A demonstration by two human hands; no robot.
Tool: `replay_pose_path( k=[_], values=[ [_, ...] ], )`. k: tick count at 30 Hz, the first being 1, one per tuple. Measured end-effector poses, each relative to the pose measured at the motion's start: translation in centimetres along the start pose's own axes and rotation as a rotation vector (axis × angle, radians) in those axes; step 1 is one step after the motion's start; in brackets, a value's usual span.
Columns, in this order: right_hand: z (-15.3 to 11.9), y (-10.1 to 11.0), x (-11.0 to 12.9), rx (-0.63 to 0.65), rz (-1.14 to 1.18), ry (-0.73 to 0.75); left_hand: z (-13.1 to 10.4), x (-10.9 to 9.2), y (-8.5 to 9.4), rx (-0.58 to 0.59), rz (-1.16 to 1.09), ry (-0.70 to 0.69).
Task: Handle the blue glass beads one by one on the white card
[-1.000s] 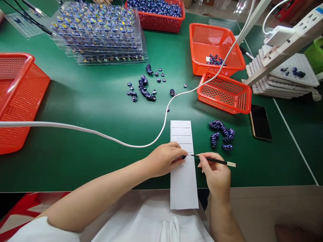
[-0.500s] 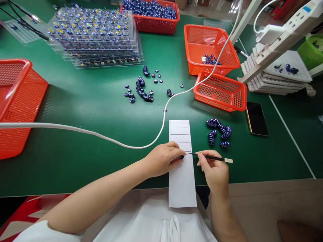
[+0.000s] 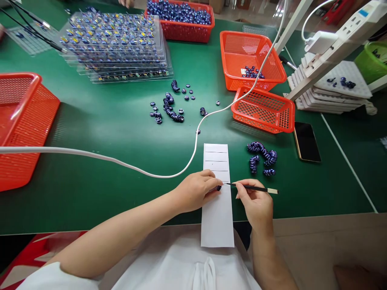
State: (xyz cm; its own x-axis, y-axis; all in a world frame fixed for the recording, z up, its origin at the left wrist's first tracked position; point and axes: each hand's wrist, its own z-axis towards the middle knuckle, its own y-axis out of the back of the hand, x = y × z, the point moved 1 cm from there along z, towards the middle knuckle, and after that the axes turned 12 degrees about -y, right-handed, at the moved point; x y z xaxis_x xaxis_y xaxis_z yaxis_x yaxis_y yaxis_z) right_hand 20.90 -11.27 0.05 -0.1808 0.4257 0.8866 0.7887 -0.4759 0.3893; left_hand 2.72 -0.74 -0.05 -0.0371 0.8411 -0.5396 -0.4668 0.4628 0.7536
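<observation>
My left hand (image 3: pixel 200 189) rests on a white paper strip (image 3: pixel 217 225) with printed lines. Its fingers are closed around a small dark bead-like piece (image 3: pixel 219 188), mostly hidden by the fingertips. In my right hand (image 3: pixel 256 200) is a thin black fine-tipped brush (image 3: pixel 252 187) with a pale butt end, pinched between thumb and fingers. The brush tip meets the strip right beside the left fingertips; whether it touches the piece I cannot tell. Rows of shiny dark blue pieces (image 3: pixel 262 151) lie on the green table beyond my right hand.
A white cable (image 3: pixel 121 163) curves across the table (image 3: pixel 99 193). More blue pieces (image 3: pixel 173 114) lie behind it. Red baskets (image 3: pixel 263 114) stand at the right, left and back, near stacked clear trays (image 3: pixel 115 48). A phone (image 3: pixel 307 141) lies at right. Another person's hand (image 3: pixel 126 3) shows at the top.
Another person's hand has come into view at the top edge. The view has shifted slightly; both my hands keep almost the same place on the strip.
</observation>
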Motion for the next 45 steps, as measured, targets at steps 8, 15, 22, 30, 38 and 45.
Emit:
replay_pose_path(
  k=[8,15,22,30,38,45],
  values=[
    [-0.1,-0.1,-0.3,-0.011,0.024,-0.004,-0.1,0.0,-0.1,-0.027,0.019,-0.018],
    [0.1,0.2,-0.2,0.008,0.186,-0.034,-0.1,0.1,-0.2,-0.041,-0.036,0.019],
    [-0.9,0.5,-1.0,-0.03,0.316,0.013,0.1,0.0,0.1,-0.144,-0.164,0.196],
    [-1.7,0.0,-1.6,-0.043,0.292,0.048,0.4,-0.5,-1.2,-0.21,-0.201,0.25],
    [-1.6,0.0,-1.2,-0.051,0.207,0.041,0.3,-0.3,-1.4,-0.205,-0.147,0.2],
    [-1.7,-0.1,-1.1,-0.064,0.144,0.041,0.4,-0.2,-1.5,-0.215,-0.106,0.13]
  ],
)
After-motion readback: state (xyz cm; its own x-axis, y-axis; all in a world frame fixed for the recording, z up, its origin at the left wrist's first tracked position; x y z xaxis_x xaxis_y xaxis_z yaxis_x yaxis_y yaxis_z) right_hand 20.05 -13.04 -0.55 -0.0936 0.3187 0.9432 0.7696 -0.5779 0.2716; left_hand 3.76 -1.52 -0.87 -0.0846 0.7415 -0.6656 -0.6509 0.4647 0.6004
